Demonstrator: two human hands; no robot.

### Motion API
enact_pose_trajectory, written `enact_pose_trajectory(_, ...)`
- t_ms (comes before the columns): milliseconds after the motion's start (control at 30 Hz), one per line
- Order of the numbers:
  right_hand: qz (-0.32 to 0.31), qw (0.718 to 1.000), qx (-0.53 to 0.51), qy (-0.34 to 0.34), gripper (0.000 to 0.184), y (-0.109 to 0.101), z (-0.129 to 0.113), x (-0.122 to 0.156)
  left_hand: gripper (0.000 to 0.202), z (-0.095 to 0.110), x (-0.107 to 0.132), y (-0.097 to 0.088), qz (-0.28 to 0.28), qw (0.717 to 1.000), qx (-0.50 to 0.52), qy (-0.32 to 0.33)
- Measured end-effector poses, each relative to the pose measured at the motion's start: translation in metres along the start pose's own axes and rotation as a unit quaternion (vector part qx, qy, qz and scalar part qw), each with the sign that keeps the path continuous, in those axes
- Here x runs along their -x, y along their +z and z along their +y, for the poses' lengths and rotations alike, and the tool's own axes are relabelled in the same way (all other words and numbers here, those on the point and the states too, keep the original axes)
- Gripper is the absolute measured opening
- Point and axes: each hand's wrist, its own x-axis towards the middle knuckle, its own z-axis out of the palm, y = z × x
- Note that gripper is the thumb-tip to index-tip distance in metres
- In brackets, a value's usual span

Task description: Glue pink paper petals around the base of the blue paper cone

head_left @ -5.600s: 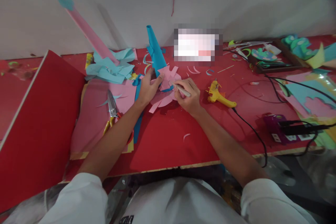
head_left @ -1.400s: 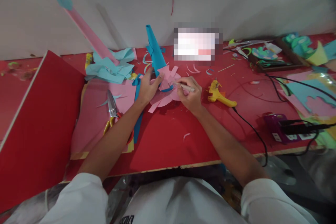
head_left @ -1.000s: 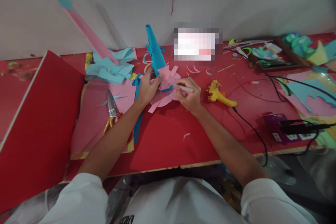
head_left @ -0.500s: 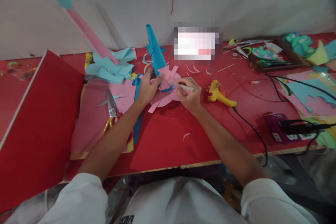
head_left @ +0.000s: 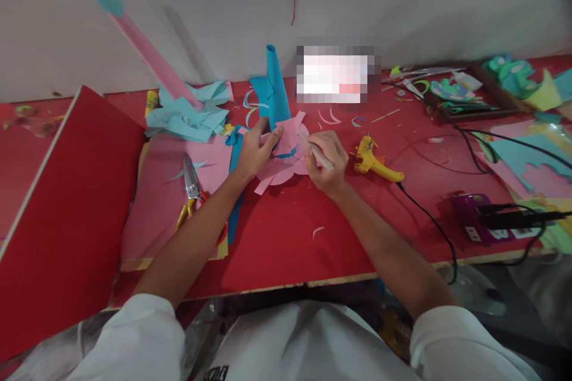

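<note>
A blue paper cone [head_left: 277, 92] with pink paper petals [head_left: 286, 155] round its base stands on the red table [head_left: 286, 238]. My left hand [head_left: 254, 149] grips the cone's base among the petals, fingers closed round it. To the right of the cone, my right hand [head_left: 328, 161] is closed on a thin whitish stick [head_left: 318, 153] whose tip touches the petals. The cone stands almost upright.
A yellow glue gun [head_left: 373, 164] with a black cable lies just right of my right hand. Scissors [head_left: 191, 181] rest on a pink sheet [head_left: 172, 190] to the left. A large red board [head_left: 58, 208] leans at far left. Light blue scraps [head_left: 187, 116], a purple power strip [head_left: 476, 217] and paper cut-outs [head_left: 513, 80] lie around.
The cone has tipped from leaning left to nearly upright, and the petals have lifted with it. My right hand has shifted slightly right, the stick now pointing more steeply.
</note>
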Motion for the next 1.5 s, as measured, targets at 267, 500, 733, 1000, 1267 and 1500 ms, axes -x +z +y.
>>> enact_pose_trajectory(267, -0.056, 0.998, -0.02, -0.027, 0.025, 0.0015, 0.0003, 0.0004, 0.051, 0.0022, 0.0, -0.0005, -0.001, 1.0, -0.015, 0.011)
enact_pose_trajectory(500, -0.061, 0.997, -0.03, -0.045, 0.029, 0.0027, 0.0004, 0.0002, 0.05, 0.0045, 0.0004, -0.0013, -0.001, 0.999, -0.026, 0.024)
enact_pose_trajectory(733, -0.081, 0.996, -0.015, -0.036, 0.031, 0.0035, 0.0025, 0.0019, 0.049, 0.0035, 0.0014, -0.0004, -0.004, 0.999, -0.037, 0.017)
enact_pose_trajectory(1000, -0.073, 0.996, -0.016, -0.044, 0.034, 0.0047, 0.0022, 0.0011, 0.05, -0.0005, 0.0025, -0.0002, -0.009, 0.999, -0.034, 0.024)
enact_pose_trajectory(1267, -0.056, 0.996, -0.019, -0.062, 0.035, 0.0063, 0.0023, 0.001, 0.046, -0.0016, 0.0024, 0.0004, -0.012, 0.999, -0.039, 0.03)
enact_pose_trajectory(1500, -0.095, 0.995, -0.008, -0.02, 0.03, 0.0054, 0.0047, 0.0036, 0.043, -0.0024, 0.0026, 0.0005, -0.016, 0.998, -0.046, 0.032)
